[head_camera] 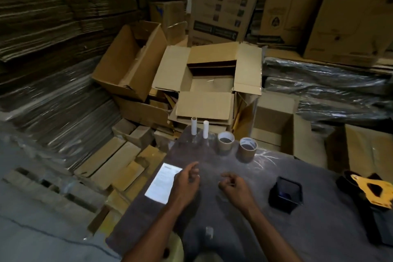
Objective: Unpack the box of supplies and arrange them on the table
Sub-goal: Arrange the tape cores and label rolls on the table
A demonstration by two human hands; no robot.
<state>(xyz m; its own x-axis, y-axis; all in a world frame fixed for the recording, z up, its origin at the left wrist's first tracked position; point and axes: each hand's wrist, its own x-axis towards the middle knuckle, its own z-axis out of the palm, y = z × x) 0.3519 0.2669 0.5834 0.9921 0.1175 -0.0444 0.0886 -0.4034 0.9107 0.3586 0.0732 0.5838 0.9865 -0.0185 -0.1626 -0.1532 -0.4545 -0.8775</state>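
An open cardboard box [209, 80] stands just beyond the far edge of the dark table [234, 219]; its inside looks bare. Along the table's far edge stand two white tubes [194, 126] [205, 129] and two brown tape rolls [225, 142] [248, 149]. A white printed sheet [163, 183] lies at the table's left side. My left hand [188, 179] hovers beside the sheet, fingers loosely bent, holding nothing. My right hand [232, 185] hangs over the table's middle with fingers loosely curled and nothing in it.
A black square container [285, 194] sits right of my hands. A yellow and black object [372, 191] lies at the table's right edge. Open and flattened cartons [129, 61] crowd the floor behind and left; plastic-wrapped stacks [325, 83] lie at the right.
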